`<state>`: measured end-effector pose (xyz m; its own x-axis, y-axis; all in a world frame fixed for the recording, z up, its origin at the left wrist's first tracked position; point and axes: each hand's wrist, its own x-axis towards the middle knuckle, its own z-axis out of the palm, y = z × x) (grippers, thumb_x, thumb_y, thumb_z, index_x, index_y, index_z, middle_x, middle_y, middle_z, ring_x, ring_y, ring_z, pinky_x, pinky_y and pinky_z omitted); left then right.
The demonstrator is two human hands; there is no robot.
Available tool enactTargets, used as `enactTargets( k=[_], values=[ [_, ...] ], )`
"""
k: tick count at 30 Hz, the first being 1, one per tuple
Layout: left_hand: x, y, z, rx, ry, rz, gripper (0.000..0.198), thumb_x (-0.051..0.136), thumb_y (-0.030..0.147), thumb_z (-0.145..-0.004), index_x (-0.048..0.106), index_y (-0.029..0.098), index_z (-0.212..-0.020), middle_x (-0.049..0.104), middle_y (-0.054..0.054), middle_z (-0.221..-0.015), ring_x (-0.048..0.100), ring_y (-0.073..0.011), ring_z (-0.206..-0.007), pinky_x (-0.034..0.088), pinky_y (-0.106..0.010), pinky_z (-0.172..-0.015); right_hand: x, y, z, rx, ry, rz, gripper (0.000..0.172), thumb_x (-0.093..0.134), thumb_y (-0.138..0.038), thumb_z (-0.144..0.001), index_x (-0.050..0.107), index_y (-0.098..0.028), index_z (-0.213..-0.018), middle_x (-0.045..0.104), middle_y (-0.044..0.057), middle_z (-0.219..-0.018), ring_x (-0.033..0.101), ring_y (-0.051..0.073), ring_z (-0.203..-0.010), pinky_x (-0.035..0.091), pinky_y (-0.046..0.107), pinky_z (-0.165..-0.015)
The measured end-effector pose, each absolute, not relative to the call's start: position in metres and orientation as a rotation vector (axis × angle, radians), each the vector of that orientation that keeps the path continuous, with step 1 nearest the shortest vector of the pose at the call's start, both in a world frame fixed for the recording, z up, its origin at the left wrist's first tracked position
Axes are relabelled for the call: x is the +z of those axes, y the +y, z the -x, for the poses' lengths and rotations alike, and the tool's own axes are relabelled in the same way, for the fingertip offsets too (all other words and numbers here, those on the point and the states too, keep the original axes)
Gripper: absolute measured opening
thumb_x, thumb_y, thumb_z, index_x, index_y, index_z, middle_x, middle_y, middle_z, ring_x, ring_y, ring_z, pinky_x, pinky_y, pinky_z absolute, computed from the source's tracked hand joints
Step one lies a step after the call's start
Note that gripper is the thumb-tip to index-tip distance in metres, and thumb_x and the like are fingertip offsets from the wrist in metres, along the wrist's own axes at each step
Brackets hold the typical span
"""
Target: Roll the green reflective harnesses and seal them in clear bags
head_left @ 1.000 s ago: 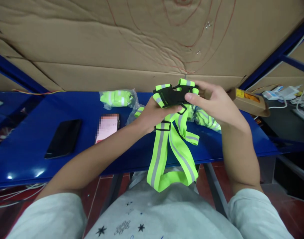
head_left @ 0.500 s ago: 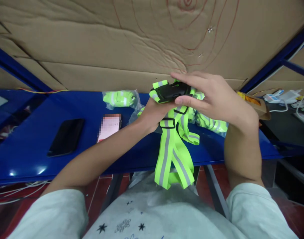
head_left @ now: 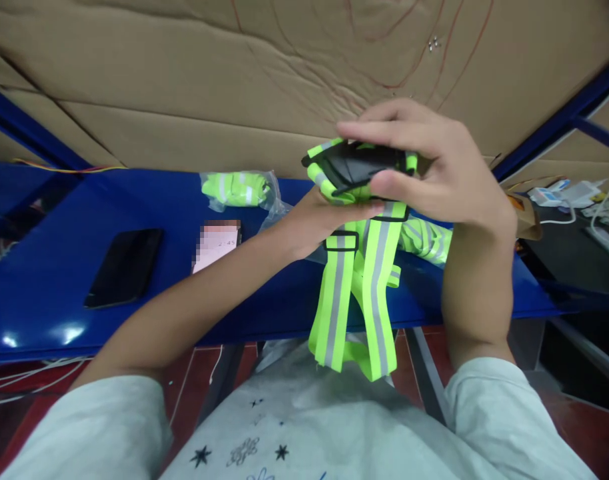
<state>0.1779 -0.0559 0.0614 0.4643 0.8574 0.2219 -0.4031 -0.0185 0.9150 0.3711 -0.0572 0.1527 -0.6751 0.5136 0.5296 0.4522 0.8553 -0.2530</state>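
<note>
Yellow-green reflective straps [head_left: 379, 293] with grey stripes hang in front of me, their loops reaching down over the table's front edge. My left hand [head_left: 317, 223] is closed around the upper part of the straps, with its fingers largely hidden behind them. On top of it sits a black plastic piece [head_left: 357, 163] with strap wound at its ends. My right hand [head_left: 424, 160] grips the right end of that black piece between thumb and fingers. Black slide buckles [head_left: 341, 241] show on the straps below my hands.
On the blue table [head_left: 49, 267] lie a black phone [head_left: 127, 267], a lit phone [head_left: 218, 243] and a bagged strap bundle [head_left: 237, 189]. Another bundle [head_left: 427, 240] lies right of the straps. Cardboard [head_left: 184, 80] stands behind, and a small box [head_left: 527, 215] is at the right.
My right hand has risen a little and its thumb and fingers now close on the black piece's right end. The black piece has tilted, and the hanging loops have spread apart. The view has shifted slightly.
</note>
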Motion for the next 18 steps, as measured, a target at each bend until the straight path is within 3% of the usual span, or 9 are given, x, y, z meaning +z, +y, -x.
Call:
enactTargets(
  k=[3,5,7,9,11,15,18],
  values=[
    [0.059,-0.056,-0.180,1.134,0.515,-1.237,0.050,0.105,0.039,-0.071,0.083,0.022,-0.112,0.082,-0.005,-0.129,0.073,-0.0326,-0.133,0.058,-0.047,-0.118,0.152,-0.050,-0.379,0.449,-2.325,0.709,0.072,0.078,-0.055,-0.099,0.060,-0.022,-0.161,0.064,0.008,-0.159,0.062,0.029,-0.147,0.051,0.043,-0.128],
    [0.058,-0.056,-0.180,1.147,0.558,-1.263,0.046,0.104,0.038,-0.072,0.084,0.022,-0.111,0.083,-0.004,-0.127,0.073,-0.0329,-0.133,0.058,-0.047,-0.118,0.152,-0.047,-0.382,0.569,-2.311,0.858,0.081,0.090,-0.052,-0.086,0.060,-0.031,-0.159,0.060,0.002,-0.163,0.062,0.033,-0.147,0.055,0.047,-0.127],
    [0.057,-0.056,-0.180,1.172,0.584,-1.272,0.047,0.105,0.036,-0.070,0.084,0.022,-0.109,0.083,-0.004,-0.124,0.072,-0.0338,-0.133,0.058,-0.048,-0.119,0.153,-0.048,-0.381,0.529,-2.340,1.001,0.066,0.092,-0.052,-0.080,0.072,-0.039,-0.141,0.071,-0.003,-0.149,0.069,0.036,-0.135,0.062,0.053,-0.119],
    [0.056,-0.055,-0.180,1.158,0.556,-1.233,0.050,0.106,0.035,-0.067,0.083,0.021,-0.110,0.083,-0.006,-0.123,0.073,-0.0350,-0.131,0.058,-0.050,-0.117,0.154,-0.054,-0.376,0.374,-2.289,1.059,0.043,0.091,-0.050,-0.080,0.080,-0.038,-0.120,0.080,-0.002,-0.125,0.074,0.037,-0.118,0.065,0.059,-0.110],
    [0.056,-0.055,-0.180,1.095,0.501,-1.160,0.049,0.106,0.034,-0.067,0.082,0.021,-0.108,0.084,-0.006,-0.119,0.077,-0.0359,-0.124,0.061,-0.053,-0.113,0.156,-0.063,-0.368,0.233,-2.211,1.062,0.030,0.090,-0.046,-0.082,0.080,-0.038,-0.109,0.081,-0.002,-0.116,0.075,0.037,-0.111,0.065,0.060,-0.107],
    [0.059,-0.058,-0.180,0.894,0.382,-1.031,0.030,0.098,0.033,-0.076,0.083,0.022,-0.099,0.085,-0.005,-0.109,0.081,-0.0380,-0.117,0.066,-0.054,-0.107,0.158,-0.076,-0.357,0.113,-2.160,1.041,0.023,0.087,-0.045,-0.089,0.079,-0.038,-0.109,0.081,-0.002,-0.120,0.075,0.035,-0.113,0.064,0.055,-0.108],
    [0.068,-0.060,-0.177,0.734,0.220,-0.984,0.034,0.093,0.041,-0.081,0.085,0.023,-0.108,0.085,-0.006,-0.118,0.077,-0.0420,-0.126,0.064,-0.057,-0.111,0.157,-0.077,-0.356,0.035,-2.154,0.993,0.022,0.077,-0.046,-0.100,0.080,-0.034,-0.117,0.080,0.002,-0.128,0.074,0.034,-0.122,0.062,0.052,-0.114]
  ],
)
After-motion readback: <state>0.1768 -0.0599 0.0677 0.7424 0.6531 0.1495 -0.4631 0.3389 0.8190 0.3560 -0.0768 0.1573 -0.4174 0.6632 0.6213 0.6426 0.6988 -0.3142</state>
